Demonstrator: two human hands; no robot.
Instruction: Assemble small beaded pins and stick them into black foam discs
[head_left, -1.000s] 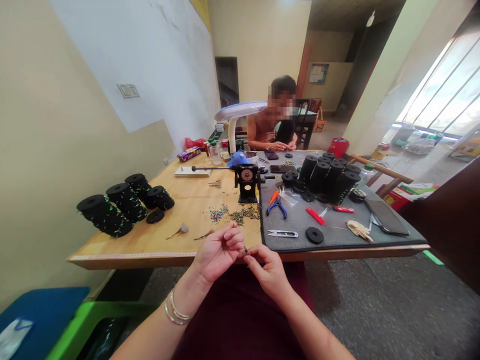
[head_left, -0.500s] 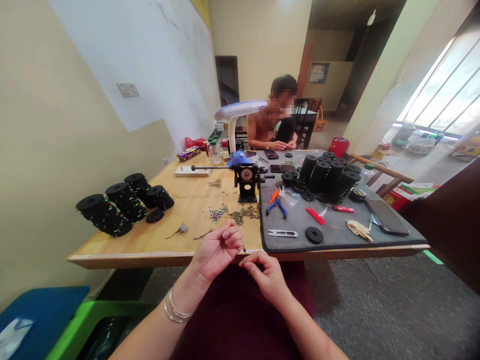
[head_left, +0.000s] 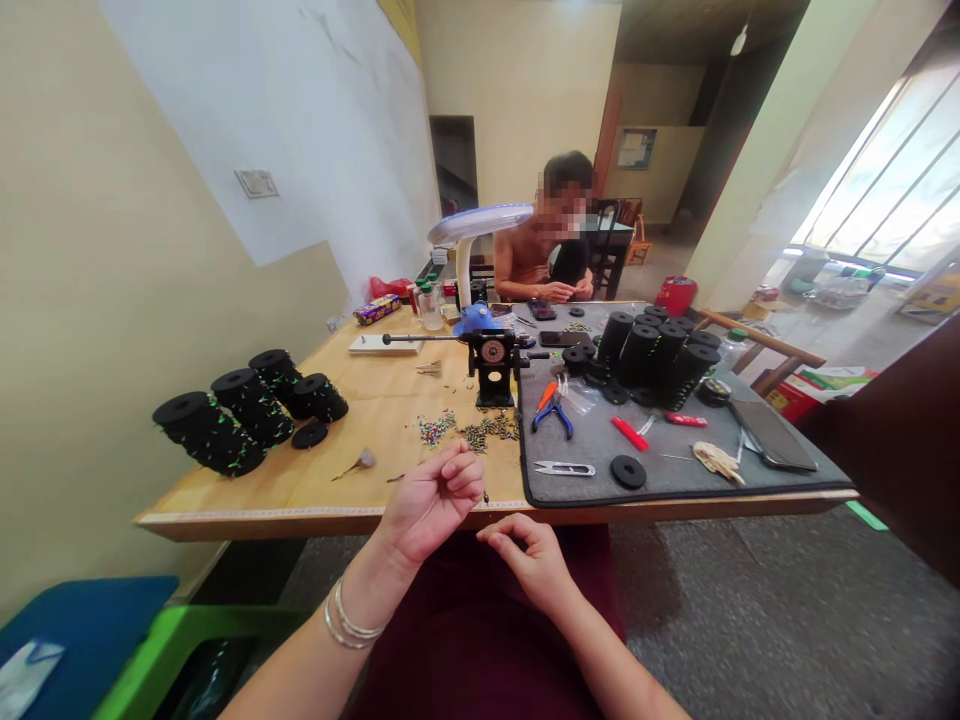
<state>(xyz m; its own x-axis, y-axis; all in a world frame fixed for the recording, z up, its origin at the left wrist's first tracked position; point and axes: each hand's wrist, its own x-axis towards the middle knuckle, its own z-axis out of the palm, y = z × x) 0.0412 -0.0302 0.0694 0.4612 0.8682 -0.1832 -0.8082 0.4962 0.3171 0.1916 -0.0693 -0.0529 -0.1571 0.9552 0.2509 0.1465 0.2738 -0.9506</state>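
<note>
This is a small craft workshop in a plain room. A long wooden workbench with a grey work mat holds a hand-crank winder, pliers, black spools and, at the far end, a desk lamp.

One wide camera, worn on the person's head, looks forward and down, close above their left hand and right hand, across a wooden worktable toward a seated co-worker.
</note>
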